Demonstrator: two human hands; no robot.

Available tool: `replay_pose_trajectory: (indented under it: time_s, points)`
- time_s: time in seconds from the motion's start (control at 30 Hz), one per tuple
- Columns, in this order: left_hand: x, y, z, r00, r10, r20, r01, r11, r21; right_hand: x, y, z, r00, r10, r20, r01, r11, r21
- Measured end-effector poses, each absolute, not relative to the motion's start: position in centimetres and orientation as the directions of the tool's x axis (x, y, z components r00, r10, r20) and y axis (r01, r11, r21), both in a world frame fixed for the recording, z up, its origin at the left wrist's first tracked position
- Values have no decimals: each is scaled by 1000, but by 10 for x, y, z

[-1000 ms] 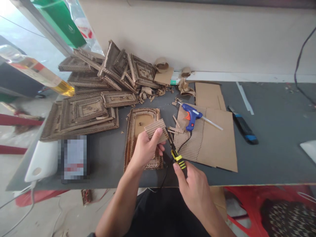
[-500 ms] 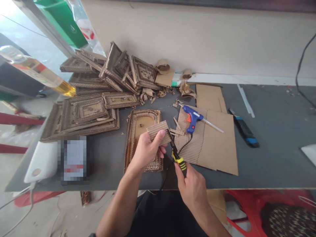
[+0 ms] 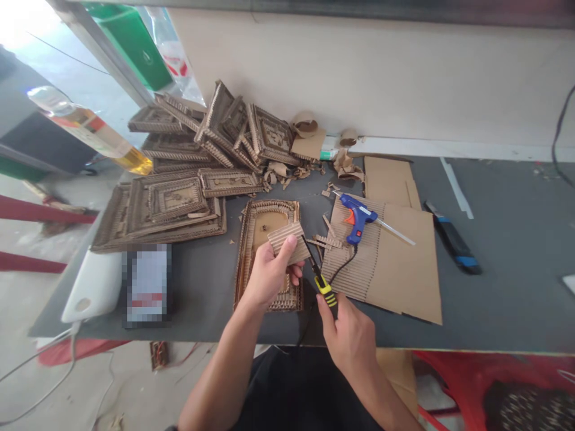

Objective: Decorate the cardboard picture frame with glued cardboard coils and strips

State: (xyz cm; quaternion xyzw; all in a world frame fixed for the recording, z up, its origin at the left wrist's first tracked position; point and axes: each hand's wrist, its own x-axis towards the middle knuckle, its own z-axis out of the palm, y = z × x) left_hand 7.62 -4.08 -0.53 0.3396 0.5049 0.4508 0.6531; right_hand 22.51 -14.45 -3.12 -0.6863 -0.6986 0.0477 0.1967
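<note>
My left hand (image 3: pixel 276 263) pinches a small piece of corrugated cardboard (image 3: pixel 287 236) between thumb and fingers. My right hand (image 3: pixel 353 332) is closed around the black and yellow handles of what look like scissors (image 3: pixel 324 287). Their dark blades meet the right edge of the corrugated piece. Beneath my left hand, partly covered, lies a rectangular cardboard panel (image 3: pixel 294 209) framed with ridged strips. To the right, a blue hot glue gun (image 3: pixel 357 215) with a clear glue stick rests on a corrugated cardboard sheet (image 3: pixel 406 257). Thin cut strips (image 3: pixel 330 239) lie beside it.
Several framed cardboard panels (image 3: pixel 179 200) are piled at the left, with scraps (image 3: pixel 348 164) near the wall. A utility knife (image 3: pixel 453 239) lies at the right. A phone-like device with a blurred screen (image 3: pixel 147 284), a white power bank-like block (image 3: pixel 92 287) and a bottle (image 3: pixel 96 134) are at the left.
The whole view has shifted slightly, so the table things appear further right. Both hands keep their hold, with the blades still at the right edge of the corrugated piece.
</note>
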Motion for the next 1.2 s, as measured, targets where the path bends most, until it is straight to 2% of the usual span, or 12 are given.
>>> replay_pose_trajectory:
  time_s: [0.2,0.47,0.6,0.93,1.2]
  points:
    - [78,-40,-5,58,965,-255,-191,261,946,224,-150,-24,63,992,110,940,-22,-339]
    - [85,-43,4,69,974,-215,-120,222,968,240,-143,-2,29,977,-212,844,-138,-519]
    - [88,-47,10,52,973,-223,-98,227,969,242,-143,5,8,952,-305,797,-190,-573]
    - [91,-56,27,124,972,-199,-65,208,976,245,-149,13,7,952,-307,722,-218,-657]
    - [88,-65,21,221,926,-306,-123,337,933,243,-138,31,-40,917,-397,595,-297,-746]
